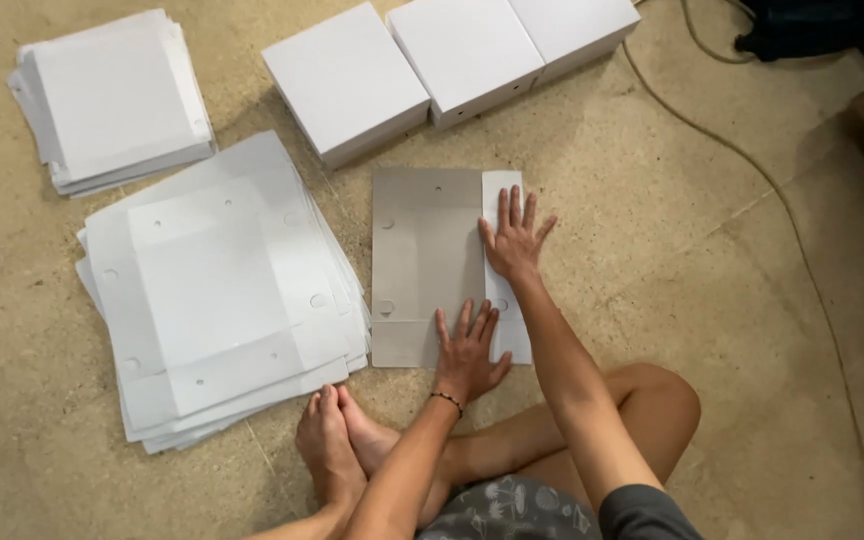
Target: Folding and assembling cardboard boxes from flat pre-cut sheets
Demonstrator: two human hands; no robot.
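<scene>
**Both palms flat on a cardboard blank on the floor**

The grey cardboard blank (422, 262) lies flat on the floor (712, 300), directly ahead of the seated person's crossed legs. Its right flap (505, 200) is turned over, white side up. The left hand (467, 352) presses on the near edge, fingers spread wide, gripping nothing. The right hand (514, 240) presses farther along the flap's fold, fingers likewise splayed. A stack of unfolded white blanks (217, 290) sits just left of the blank. A smaller stack (112, 98) lies far left. Three assembled white boxes (447, 62) stand in a row beyond. A cable (752, 165) runs along the right.
</scene>
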